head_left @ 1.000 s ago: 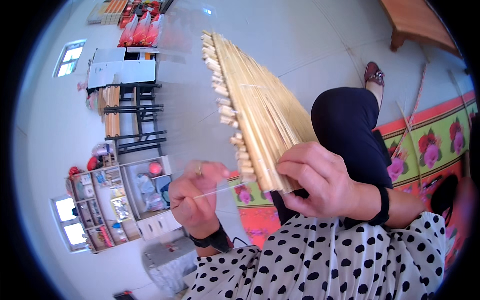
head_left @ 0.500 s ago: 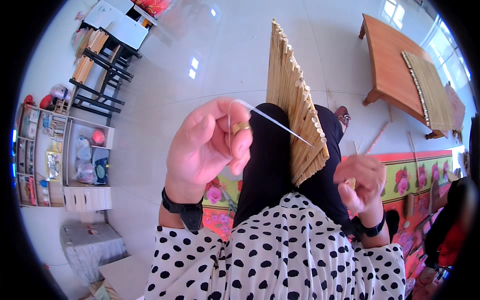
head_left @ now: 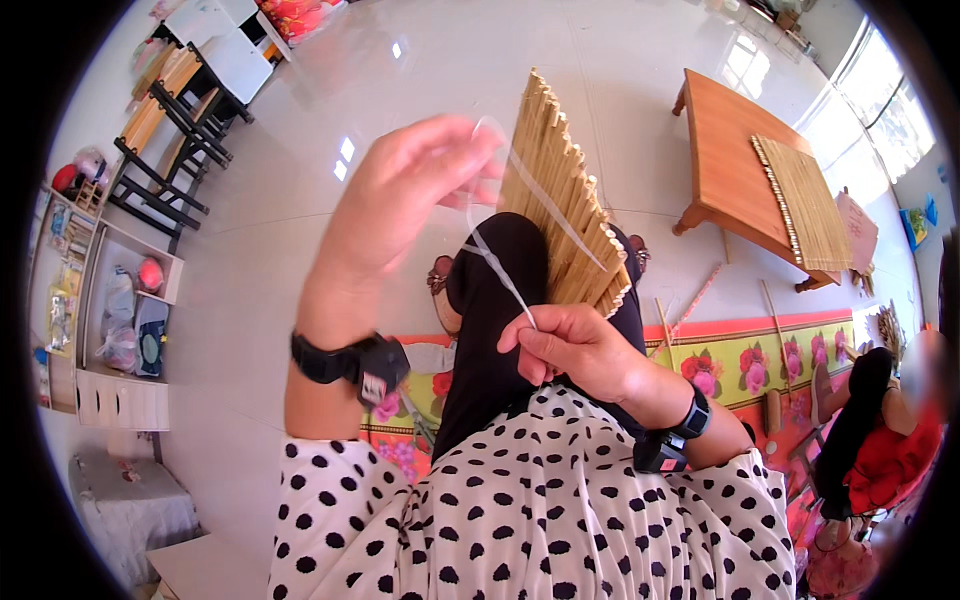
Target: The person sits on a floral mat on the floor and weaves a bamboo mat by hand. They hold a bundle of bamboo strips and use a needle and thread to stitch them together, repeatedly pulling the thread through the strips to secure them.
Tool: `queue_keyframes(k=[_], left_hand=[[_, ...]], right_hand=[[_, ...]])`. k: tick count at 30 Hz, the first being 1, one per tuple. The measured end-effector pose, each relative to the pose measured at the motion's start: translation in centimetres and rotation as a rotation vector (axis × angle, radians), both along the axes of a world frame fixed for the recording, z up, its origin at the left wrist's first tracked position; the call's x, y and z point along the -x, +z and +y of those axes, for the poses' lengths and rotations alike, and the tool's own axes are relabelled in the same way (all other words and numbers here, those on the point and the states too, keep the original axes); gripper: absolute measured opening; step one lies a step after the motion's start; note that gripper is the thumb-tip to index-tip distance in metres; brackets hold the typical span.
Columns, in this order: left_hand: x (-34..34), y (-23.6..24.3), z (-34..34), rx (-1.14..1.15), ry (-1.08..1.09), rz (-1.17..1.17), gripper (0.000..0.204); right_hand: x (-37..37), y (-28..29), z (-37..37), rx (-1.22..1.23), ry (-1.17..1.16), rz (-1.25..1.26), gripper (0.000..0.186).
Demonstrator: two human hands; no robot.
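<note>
Thread [head_left: 500,270], thin and pale, runs between my two hands above my lap, over the black trouser leg [head_left: 495,330] and the polka-dot top [head_left: 520,500] nearest the camera. I see my right hand [head_left: 575,345] low, just past the hem of the top, its grip pinched on the lower end of the thread, fingers curled in and pressed together; a black wrist device sits on that forearm. From there the thread climbs to my left hand [head_left: 405,205], raised higher and further out, where its grip pinches the upper part of the thread between thumb and fingertips; the motion blur keeps me from telling exactly which fingers close on it. A second strand of the thread slants from the left hand down across the bamboo mat [head_left: 565,215]. That mat of thin bound slats stands tilted on my raised knee, just behind the right hand, its lower edge touching the trouser leg. Beneath my legs lies a floral floor mat [head_left: 760,355] in red and green, with a few loose sticks on it. At the right edge a person in red sits on it. Further off, on the pale tiled floor, stands a low wooden counter [head_left: 725,170] carrying another slat mat [head_left: 805,200]; shelves [head_left: 110,310] line the left wall
</note>
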State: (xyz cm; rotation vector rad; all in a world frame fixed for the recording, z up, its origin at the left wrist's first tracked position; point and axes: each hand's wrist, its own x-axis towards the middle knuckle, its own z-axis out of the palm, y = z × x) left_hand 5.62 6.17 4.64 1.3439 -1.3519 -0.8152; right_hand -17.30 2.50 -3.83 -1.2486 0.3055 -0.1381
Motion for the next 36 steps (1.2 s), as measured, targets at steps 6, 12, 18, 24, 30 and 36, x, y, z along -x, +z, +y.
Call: queue_keyframes(k=[6, 12, 18, 24, 30, 36], left_hand=[[2.5, -3.4, 4.2, 0.619, 0.130, -0.889, 0.032], [7.7, -7.7, 6.2, 0.848, -0.203, -0.865, 0.022], [8.2, -9.2, 6.1, 0.914, -0.237, -0.816, 0.014], [8.6, -10.6, 5.7, 1.006, -0.285, -0.852, 0.009], [8.8, -10.7, 5.4, 0.994, -0.318, -0.679, 0.004], [4.9, -8.5, 5.6, 0.692, -0.155, -0.454, 0.007]], right_hand=[[0.9, -1.1, -0.2, -0.555, -0.013, -0.025, 0.024], [0.6, -0.4, 0.3, -0.815, -0.061, 0.013, 0.026], [1.3, -0.8, 1.0, -0.793, -0.204, 0.141, 0.026], [1.6, -1.6, 0.5, -0.771, -0.198, 0.089, 0.026], [1.5, -1.0, 1.2, -0.432, -0.242, 0.225, 0.020], [4.7, 0.5, 1.2, 0.757, -0.357, 0.241, 0.006]])
